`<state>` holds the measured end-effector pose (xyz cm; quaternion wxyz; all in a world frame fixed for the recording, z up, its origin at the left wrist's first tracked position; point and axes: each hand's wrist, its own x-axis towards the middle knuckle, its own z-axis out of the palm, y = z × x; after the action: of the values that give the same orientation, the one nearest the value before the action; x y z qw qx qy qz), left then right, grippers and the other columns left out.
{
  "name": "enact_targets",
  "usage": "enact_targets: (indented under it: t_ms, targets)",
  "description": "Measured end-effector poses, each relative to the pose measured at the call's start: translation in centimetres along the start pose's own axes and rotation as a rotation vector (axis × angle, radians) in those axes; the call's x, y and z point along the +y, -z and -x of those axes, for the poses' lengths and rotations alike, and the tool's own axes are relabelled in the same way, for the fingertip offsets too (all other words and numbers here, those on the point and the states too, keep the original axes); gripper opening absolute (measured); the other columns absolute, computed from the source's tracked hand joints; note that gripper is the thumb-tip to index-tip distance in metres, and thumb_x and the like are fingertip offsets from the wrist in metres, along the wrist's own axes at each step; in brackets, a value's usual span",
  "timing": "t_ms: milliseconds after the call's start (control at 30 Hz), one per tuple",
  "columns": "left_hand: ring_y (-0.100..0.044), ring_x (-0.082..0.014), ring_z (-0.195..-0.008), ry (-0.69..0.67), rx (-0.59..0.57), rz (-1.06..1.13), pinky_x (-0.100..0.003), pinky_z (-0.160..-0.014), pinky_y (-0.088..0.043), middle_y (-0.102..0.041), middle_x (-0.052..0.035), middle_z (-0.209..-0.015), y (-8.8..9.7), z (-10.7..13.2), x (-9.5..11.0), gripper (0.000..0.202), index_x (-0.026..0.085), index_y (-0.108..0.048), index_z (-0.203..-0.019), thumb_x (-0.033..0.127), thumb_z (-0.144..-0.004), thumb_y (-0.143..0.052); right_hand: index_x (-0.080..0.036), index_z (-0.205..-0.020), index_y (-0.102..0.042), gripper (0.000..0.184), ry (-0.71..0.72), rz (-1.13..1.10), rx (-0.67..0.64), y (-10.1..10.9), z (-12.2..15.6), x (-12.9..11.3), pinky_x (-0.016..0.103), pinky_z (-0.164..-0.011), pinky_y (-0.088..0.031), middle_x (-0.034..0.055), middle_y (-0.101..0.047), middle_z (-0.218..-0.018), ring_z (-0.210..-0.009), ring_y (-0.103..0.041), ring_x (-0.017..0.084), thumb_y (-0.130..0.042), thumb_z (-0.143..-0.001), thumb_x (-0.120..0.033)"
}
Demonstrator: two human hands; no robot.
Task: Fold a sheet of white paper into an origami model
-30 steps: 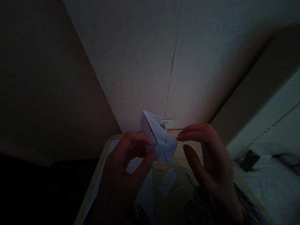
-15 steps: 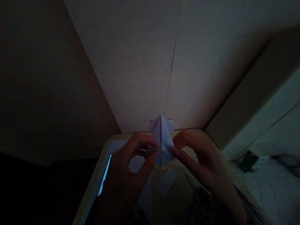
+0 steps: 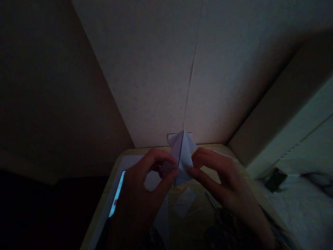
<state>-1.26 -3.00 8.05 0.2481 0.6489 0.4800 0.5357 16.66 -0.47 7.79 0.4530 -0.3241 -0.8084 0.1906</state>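
Observation:
In dim light I hold a folded white paper shape (image 3: 182, 152) above a small wooden table (image 3: 203, 222). Its point stands up and a crease runs down its middle. My left hand (image 3: 145, 187) pinches the paper's left side between thumb and fingers. My right hand (image 3: 221, 180) pinches its right side the same way. Both hands meet at the paper's lower half.
A lit phone screen (image 3: 117, 194) lies at the table's left edge on a white sheet (image 3: 127, 163). Small paper scraps (image 3: 185, 202) lie under my hands. A wall socket (image 3: 170, 136) sits behind the paper. A bed (image 3: 299, 205) with a dark object (image 3: 273, 180) is at right.
My right hand, open and apart a second ago, has closed on the paper's right side. The paper has turned from tilted to upright with its point up.

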Motion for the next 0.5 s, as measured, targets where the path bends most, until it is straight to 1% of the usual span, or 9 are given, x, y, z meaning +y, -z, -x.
enact_targets:
  t_ms: [133,200,267,367,500]
  targets:
    - [-0.065,-0.0117,-0.067,0.004,0.004,0.008,-0.021,-0.064,-0.053,-0.068,0.0085,-0.071,0.17,-0.02,-0.18,0.016,0.027,-0.066,-0.079,0.012,-0.077,-0.069,-0.02,-0.072,-0.061,0.026,-0.011,0.007,-0.013,0.02,0.0,-0.04,0.024,-0.06,-0.048,-0.0006,-0.065,-0.071,-0.066,-0.063,0.013,-0.057,-0.097,-0.027]
    - [-0.065,-0.011,-0.067,-0.016,-0.025,-0.006,-0.02,-0.063,-0.052,-0.069,0.0092,-0.072,0.19,0.0,-0.26,0.017,0.028,-0.065,-0.08,0.011,-0.077,-0.069,-0.02,-0.073,-0.061,0.026,-0.009,0.024,-0.02,0.02,0.01,-0.06,0.023,-0.06,-0.048,-0.0001,-0.066,-0.071,-0.067,-0.063,0.013,-0.056,-0.098,-0.026]
    - [-0.065,-0.0106,-0.068,-0.017,-0.022,-0.005,-0.02,-0.065,-0.052,-0.069,0.0096,-0.073,0.13,0.05,-0.29,0.018,0.028,-0.066,-0.08,0.011,-0.077,-0.068,-0.02,-0.073,-0.06,0.025,-0.012,0.042,-0.023,-0.01,0.02,-0.07,0.023,-0.06,-0.048,-0.0004,-0.065,-0.071,-0.066,-0.063,0.013,-0.057,-0.097,-0.025]
    - [-0.065,-0.0111,-0.068,0.009,0.038,0.012,-0.021,-0.066,-0.051,-0.068,0.0099,-0.072,-0.02,0.1,-0.24,0.017,0.029,-0.066,-0.079,0.011,-0.077,-0.068,-0.021,-0.073,-0.059,0.024,-0.023,0.047,-0.003,-0.07,0.03,-0.09,0.022,-0.059,-0.048,-0.002,-0.064,-0.068,-0.064,-0.062,0.012,-0.057,-0.097,-0.026]
    - [-0.067,-0.0147,-0.07,0.005,0.012,-0.006,-0.026,-0.066,-0.054,-0.071,0.007,-0.074,-0.12,0.08,-0.14,0.016,0.028,-0.066,-0.081,0.013,-0.077,-0.068,-0.021,-0.075,-0.059,0.024,-0.064,0.039,0.004,-0.16,0.01,-0.15,0.023,-0.058,-0.049,-0.0024,-0.065,-0.067,-0.062,-0.062,0.013,-0.056,-0.097,-0.031]
